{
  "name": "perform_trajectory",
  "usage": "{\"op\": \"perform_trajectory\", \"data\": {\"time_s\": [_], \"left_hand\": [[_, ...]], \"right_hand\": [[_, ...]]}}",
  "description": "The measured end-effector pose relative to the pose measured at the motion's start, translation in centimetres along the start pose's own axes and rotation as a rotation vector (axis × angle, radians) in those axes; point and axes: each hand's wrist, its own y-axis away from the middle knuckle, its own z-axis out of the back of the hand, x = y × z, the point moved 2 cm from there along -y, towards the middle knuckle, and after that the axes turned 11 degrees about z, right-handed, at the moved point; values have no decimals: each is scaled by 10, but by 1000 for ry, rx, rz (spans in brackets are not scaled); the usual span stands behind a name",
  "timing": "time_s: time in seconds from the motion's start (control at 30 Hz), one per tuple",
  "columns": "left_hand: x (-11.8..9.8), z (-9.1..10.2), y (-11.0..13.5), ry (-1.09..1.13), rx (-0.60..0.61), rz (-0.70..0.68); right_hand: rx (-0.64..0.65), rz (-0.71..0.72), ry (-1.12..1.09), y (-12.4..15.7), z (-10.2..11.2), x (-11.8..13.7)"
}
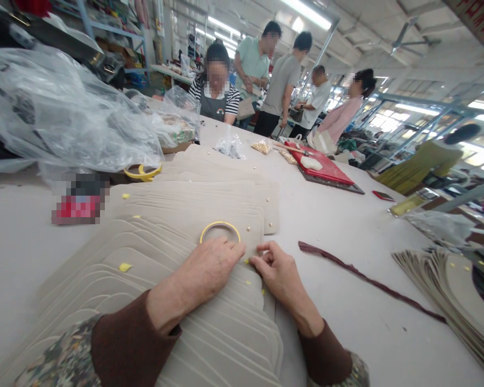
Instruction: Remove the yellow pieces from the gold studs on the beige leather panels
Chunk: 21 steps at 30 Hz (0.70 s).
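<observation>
We look down on both hands, which rest on a long fanned stack of beige panels [210, 193] that runs up the middle of a white table [339, 226]. The left hand [212, 266] lies palm down and flat on the top panel, gripping nothing. Its fingertips are just below a yellow tape roll [220, 231] lying flat on the stack.

The right hand [277, 271] sits just beside the left, at the stack's right edge, with its fingers curled in toward the left hand. We cannot tell whether they pinch anything. A small metal stud [249, 228] shows near that edge.

Right of the stack, a stretch of white tabletop runs out to a dark maroon strip [367, 279], which lies slanted and well apart from the hands. Beyond it, by the table's right edge, lies a second fan of panels [447, 285].

Left of the stack, more tabletop reaches a heap of clear plastic bags [64, 113] and a second tape roll [142, 172]. At the far end lies a red board [325, 167], and several people are gathered behind it.
</observation>
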Motion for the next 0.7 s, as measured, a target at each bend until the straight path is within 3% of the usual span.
{"op": "perform_trajectory", "data": {"time_s": [0.27,0.47,0.7], "left_hand": [[0,5,-1,24,-23,-22],[4,-1,1,80,-66,-27],[14,-1,8,288,-281,-81]], "right_hand": [[65,187,135,5,-6,4],[0,76,231,-1,-16,9],[193,80,85,-2,-1,9]]}}
